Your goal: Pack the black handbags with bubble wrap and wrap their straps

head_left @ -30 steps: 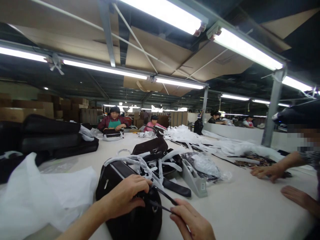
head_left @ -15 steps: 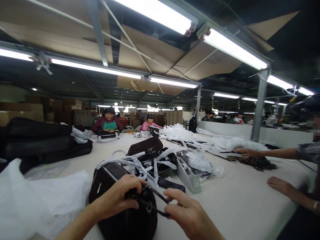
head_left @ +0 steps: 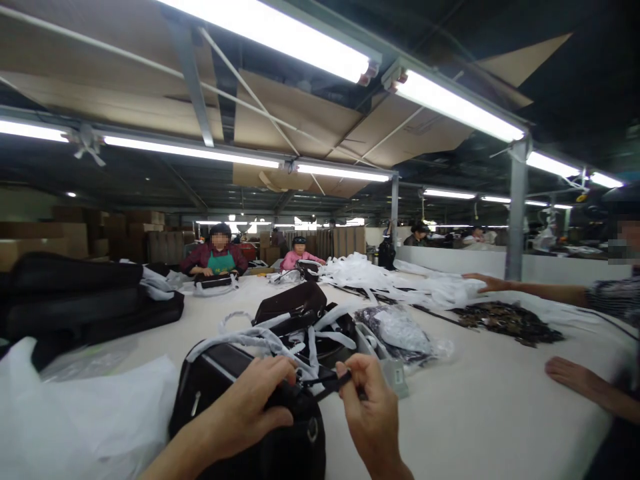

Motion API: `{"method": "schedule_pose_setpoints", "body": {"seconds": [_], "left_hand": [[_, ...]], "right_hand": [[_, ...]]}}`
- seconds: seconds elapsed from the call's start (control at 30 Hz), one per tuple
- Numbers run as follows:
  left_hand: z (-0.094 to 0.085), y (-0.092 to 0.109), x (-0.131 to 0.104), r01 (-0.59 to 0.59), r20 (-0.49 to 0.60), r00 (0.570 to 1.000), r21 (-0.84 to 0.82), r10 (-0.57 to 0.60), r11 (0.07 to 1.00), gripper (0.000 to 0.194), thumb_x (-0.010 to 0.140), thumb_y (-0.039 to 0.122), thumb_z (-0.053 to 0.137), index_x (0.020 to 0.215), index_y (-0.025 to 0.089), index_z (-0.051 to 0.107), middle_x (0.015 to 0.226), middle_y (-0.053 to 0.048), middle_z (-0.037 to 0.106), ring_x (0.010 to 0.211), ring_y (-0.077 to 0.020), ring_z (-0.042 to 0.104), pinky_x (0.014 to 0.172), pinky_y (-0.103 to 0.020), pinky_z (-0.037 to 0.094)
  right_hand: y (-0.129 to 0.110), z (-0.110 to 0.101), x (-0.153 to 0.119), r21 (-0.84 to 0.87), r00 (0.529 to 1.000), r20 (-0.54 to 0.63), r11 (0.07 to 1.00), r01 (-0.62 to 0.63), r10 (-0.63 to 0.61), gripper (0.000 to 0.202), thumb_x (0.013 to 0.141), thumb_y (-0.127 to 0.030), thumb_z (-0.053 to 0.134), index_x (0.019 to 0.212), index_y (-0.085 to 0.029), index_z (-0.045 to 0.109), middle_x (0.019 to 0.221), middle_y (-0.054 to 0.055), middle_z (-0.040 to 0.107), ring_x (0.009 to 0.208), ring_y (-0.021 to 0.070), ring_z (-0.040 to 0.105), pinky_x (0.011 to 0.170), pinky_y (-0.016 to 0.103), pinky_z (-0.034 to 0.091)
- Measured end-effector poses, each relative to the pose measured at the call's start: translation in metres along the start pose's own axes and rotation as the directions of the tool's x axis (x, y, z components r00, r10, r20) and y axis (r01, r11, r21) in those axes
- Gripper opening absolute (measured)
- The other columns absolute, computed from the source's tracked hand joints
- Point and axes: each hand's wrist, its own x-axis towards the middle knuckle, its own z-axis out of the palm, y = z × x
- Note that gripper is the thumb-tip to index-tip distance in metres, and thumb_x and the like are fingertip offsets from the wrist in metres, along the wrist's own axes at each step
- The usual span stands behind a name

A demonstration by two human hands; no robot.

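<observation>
A black handbag (head_left: 280, 450) with a zip pull and a metal eyelet at its end lies in front of me. My left hand (head_left: 250, 407) is curled over the end of this bag, thumb below and fingers above, gripping dark material there. To its right, my right hand (head_left: 370, 410) pinches a thin black strap (head_left: 327, 385) between thumb and fingers. That strap runs from the bag's end near my left fingertips. A white-wrapped handle (head_left: 235, 339) arches over the bag's top. What exactly lies under my left fingers is hidden.
Behind the bag are another dark bag (head_left: 290, 308), a grey bin (head_left: 397, 380) and a plastic-wrapped bundle (head_left: 400, 330). White sheeting (head_left: 100, 413) and stacked black bags (head_left: 75, 297) lie left. A co-worker's hand (head_left: 570, 373) rests right, near a pile of dark pieces (head_left: 510, 322).
My right hand has risen slightly and turned upright, drawing the strap from a wide loop into a closer pinch. The co-worker's far hand has moved off the dark pile onto white material.
</observation>
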Motion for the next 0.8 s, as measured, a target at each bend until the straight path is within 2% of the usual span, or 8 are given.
{"method": "schedule_pose_setpoints", "body": {"seconds": [0.1,0.2,0.3,0.4,0.5,0.57,0.63,0.8], "left_hand": [[-0.006,0.011,0.013,-0.119,0.085,0.990,0.066,0.113,0.991,0.044,0.077,0.009,0.063,0.116,0.025,0.053,0.143,-0.003,0.051,0.134,-0.0265,0.036,0.114,-0.043,0.022],[0.001,0.011,0.027,-0.154,0.181,0.971,-0.027,0.156,0.988,0.036,0.075,0.011,0.069,0.107,0.023,0.057,0.124,-0.002,0.062,0.119,-0.0231,0.051,0.102,-0.033,0.036],[0.018,0.005,0.036,-0.128,0.174,0.973,-0.125,0.149,0.984,0.021,0.075,0.011,0.066,0.092,0.022,0.060,0.092,0.004,0.065,0.087,-0.0154,0.059,0.078,-0.023,0.041],[0.033,0.003,0.038,-0.121,0.052,0.990,-0.173,0.132,0.977,0.015,0.072,0.008,0.060,0.080,0.021,0.059,0.080,0.005,0.062,0.079,-0.0133,0.057,0.072,-0.021,0.038],[0.038,0.006,0.038,-0.100,0.003,0.995,-0.234,0.103,0.967,0.014,0.068,0.006,0.058,0.074,0.019,0.057,0.074,0.005,0.061,0.074,-0.0128,0.056,0.069,-0.021,0.036],[0.038,0.009,0.037,-0.088,-0.008,0.996,-0.260,0.089,0.962,0.013,0.068,0.007,0.058,0.072,0.019,0.056,0.073,0.005,0.061,0.073,-0.0127,0.056,0.068,-0.021,0.036],[0.038,0.011,0.036,-0.074,-0.020,0.997,-0.247,0.071,0.966,0.013,0.068,0.007,0.058,0.071,0.019,0.056,0.072,0.005,0.061,0.073,-0.0127,0.056,0.068,-0.021,0.036],[0.040,0.013,0.026,-0.062,-0.042,0.998,-0.155,0.056,0.986,0.013,0.072,0.006,0.057,0.073,0.019,0.056,0.070,0.006,0.059,0.070,-0.0117,0.053,0.066,-0.021,0.034]], "right_hand": [[-0.003,-0.018,-0.007,0.025,0.991,0.097,0.996,0.089,-0.091,0.020,0.094,-0.030,0.056,0.076,-0.021,0.053,0.058,-0.006,0.044,0.049,0.0100,0.044,0.047,0.019,0.039],[-0.001,-0.034,-0.012,0.034,0.983,0.165,0.996,0.078,-0.083,0.019,0.092,-0.028,0.058,0.074,-0.021,0.057,0.066,-0.002,0.053,0.055,0.0112,0.049,0.051,0.020,0.043],[0.005,-0.042,-0.016,0.090,0.971,0.202,0.985,-0.144,0.124,0.018,0.090,-0.035,0.061,0.078,-0.021,0.061,0.069,-0.001,0.059,0.053,0.0117,0.052,0.048,0.020,0.047],[0.005,-0.046,-0.020,0.211,0.898,0.297,0.895,-0.393,0.324,0.019,0.087,-0.039,0.064,0.082,-0.021,0.063,0.071,0.000,0.063,0.057,0.0136,0.059,0.052,0.022,0.053],[-0.001,-0.053,-0.022,0.336,0.843,0.428,0.809,-0.483,0.325,0.030,0.081,-0.035,0.068,0.108,-0.022,0.065,0.096,0.006,0.070,0.087,0.0207,0.069,0.069,0.028,0.059],[-0.005,-0.058,-0.021,0.342,0.829,0.478,0.807,-0.481,0.291,0.060,0.074,-0.032,0.073,0.132,-0.024,0.056,0.117,0.010,0.068,0.105,0.0253,0.067,0.080,0.032,0.060],[-0.007,-0.060,-0.019,0.271,0.818,0.506,0.850,-0.451,0.273,0.069,0.070,-0.028,0.077,0.136,-0.023,0.056,0.122,0.012,0.068,0.107,0.0273,0.067,0.080,0.033,0.061],[-0.005,-0.055,-0.019,0.126,0.869,0.472,0.964,-0.233,0.148,0.017,0.085,-0.031,0.066,0.099,-0.028,0.076,0.095,0.003,0.077,0.085,0.0197,0.072,0.075,0.021,0.058]]}}
